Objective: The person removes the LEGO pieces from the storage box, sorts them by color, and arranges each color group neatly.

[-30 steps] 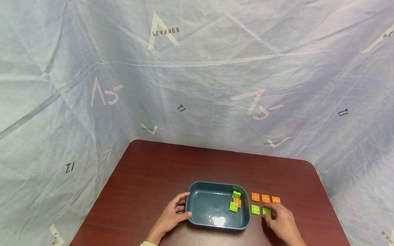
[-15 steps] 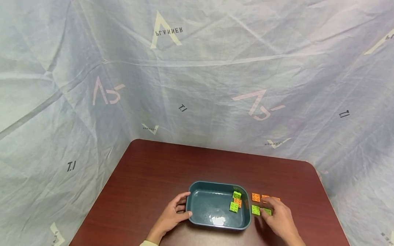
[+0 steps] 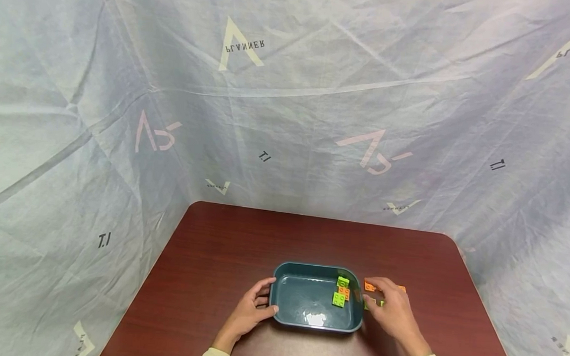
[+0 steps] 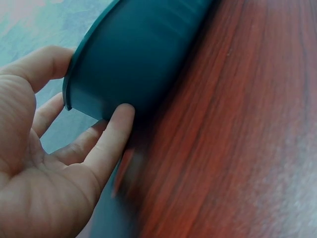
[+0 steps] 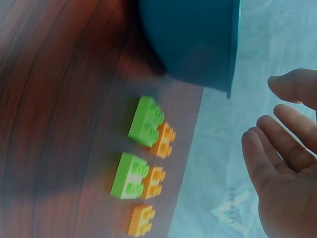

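Observation:
A dark teal plastic tray sits on the table. My left hand holds its left end, thumb at the near corner and fingers on the outer wall; the left wrist view shows fingertips against the tray wall. My right hand hovers over toy bricks right of the tray, thumb and fingers apart, with nothing between them. In the right wrist view, two green bricks and three orange bricks stand on the table, apart from the hand. The hand partly covers them in the head view.
Inside the tray's right end lie two green bricks and an orange brick, close together. The reddish-brown table has rounded far corners. Pale printed cloth hangs behind it and at both sides.
My right hand has moved left from the right-hand green brick towards the bricks nearest the tray. That green brick stays on the table. The left hand and tray stay in place.

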`<state>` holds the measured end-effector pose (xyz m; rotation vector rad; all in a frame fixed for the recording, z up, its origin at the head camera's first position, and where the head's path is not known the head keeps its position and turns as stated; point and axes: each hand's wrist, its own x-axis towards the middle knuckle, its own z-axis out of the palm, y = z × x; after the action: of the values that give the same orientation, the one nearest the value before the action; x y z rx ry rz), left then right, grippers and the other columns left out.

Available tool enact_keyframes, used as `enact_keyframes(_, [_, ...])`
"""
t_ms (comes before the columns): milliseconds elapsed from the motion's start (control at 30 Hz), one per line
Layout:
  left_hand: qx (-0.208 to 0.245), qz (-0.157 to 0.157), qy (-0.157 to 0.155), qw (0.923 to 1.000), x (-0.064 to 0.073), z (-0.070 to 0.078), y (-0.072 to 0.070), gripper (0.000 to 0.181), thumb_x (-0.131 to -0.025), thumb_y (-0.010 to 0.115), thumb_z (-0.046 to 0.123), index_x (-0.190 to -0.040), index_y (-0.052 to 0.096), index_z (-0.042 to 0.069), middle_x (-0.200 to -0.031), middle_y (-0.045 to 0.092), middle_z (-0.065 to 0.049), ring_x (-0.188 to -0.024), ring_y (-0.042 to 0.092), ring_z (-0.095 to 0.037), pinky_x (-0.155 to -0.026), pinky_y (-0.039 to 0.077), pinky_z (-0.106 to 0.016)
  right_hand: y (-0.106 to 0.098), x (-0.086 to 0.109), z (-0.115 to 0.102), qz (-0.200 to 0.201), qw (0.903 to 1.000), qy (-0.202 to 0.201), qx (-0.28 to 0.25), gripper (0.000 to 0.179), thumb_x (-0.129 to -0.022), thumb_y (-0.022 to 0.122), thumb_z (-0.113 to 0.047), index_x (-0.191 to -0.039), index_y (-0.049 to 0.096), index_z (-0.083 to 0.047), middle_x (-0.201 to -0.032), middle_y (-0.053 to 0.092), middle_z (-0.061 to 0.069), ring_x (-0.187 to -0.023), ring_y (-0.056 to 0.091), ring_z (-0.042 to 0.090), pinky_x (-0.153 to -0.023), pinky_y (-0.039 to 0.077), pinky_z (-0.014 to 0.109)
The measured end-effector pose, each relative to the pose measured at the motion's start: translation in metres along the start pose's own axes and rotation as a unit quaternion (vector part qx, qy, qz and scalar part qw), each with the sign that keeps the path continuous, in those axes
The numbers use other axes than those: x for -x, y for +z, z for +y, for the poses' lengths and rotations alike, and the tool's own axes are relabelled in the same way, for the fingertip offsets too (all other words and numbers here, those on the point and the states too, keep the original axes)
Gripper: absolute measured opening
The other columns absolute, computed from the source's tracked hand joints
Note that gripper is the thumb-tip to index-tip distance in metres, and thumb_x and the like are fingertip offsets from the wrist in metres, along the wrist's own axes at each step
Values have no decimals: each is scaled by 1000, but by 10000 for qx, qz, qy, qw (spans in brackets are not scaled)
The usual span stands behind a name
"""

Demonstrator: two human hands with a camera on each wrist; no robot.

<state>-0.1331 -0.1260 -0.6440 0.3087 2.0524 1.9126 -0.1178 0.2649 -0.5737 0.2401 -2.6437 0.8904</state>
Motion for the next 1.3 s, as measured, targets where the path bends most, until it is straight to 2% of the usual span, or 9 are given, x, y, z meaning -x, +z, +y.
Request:
enact_keyframes(167, [-49,5,-50,10000,0,0,-1,76,-93,82,14,-159,45,16,-151,52,-27,-125,62,-40,-91,55,-29,10,-3,-12,-234,9997,-27,-112,44,-77,92,-2,-118,76,-5,-113,76,8,-94,77,27,-79,64,42])
enact_keyframes(267, [-70,4,-16,10000,0,0,-2,76,-93,82,15,-160,45,16,-150,52,-27,-125,63,-39,-91,56,-30,17,-4,-18,-369,9993,-34,1,45,-76,93,-5,-118,77,-8,-110,75,5,-92,75,22,-77,62,38])
enact_keyframes(367, [-56,9,7,10000,0,1,-2,76,-94,81,14,-160,44,15,-150,52,-27,-124,63,-39,-91,56,-30,23,-7,-24,-601,9981,61,-120,44,-77,92,-4,-118,77,-8,-108,75,6,-90,74,22,-77,62,35])
enact_keyframes(567, [16,-46,57,10000,1,3,0,75,-94,81,14,-160,44,13,-150,52,-29,-124,63,-40,-90,57,-30,35,-11,-26,-1064,9939,225,-161,42,-78,91,-3,-117,77,-7,-110,75,8,-97,74,24,-82,62,37])
enact_keyframes(667, [57,-36,68,10000,0,4,1,75,-94,81,12,-159,44,12,-149,52,-30,-124,63,-43,-90,56,-29,38,-12,-27,-1202,9926,129,-75,41,-78,91,-3,-117,77,-6,-110,75,8,-94,73,23,-80,61,37])
enact_keyframes(800, [88,-16,24,10000,0,6,1,75,-94,80,9,-159,44,13,-150,52,-30,-125,62,-44,-89,56,-28,43,-13,-30,-1446,9892,-213,141,41,-78,91,-5,-116,77,-5,-110,75,6,-88,71,20,-78,60,37])
enact_keyframes(933, [42,-22,-7,10000,0,5,1,75,-94,80,9,-160,44,13,-149,52,-29,-125,63,-44,-88,56,-28,47,-13,-32,-1560,9855,-504,431,38,-77,93,-8,-112,78,-5,-109,76,3,-94,71,19,-83,60,41])
enact_keyframes(1033, [21,-20,13,10000,0,4,1,75,-94,80,10,-160,44,13,-149,52,-29,-124,63,-43,-89,56,-28,50,-13,-34,-1597,9843,-537,521,37,-76,93,-8,-110,79,-4,-108,76,4,-97,71,20,-87,60,45])
enact_keyframes(1300, [69,-8,56,10000,1,1,1,77,-93,82,12,-160,44,12,-149,53,-30,-124,63,-43,-88,57,-28,57,-13,-34,-1668,9813,-502,814,38,-74,94,-5,-109,79,-4,-107,75,5,-98,70,21,-86,61,44])
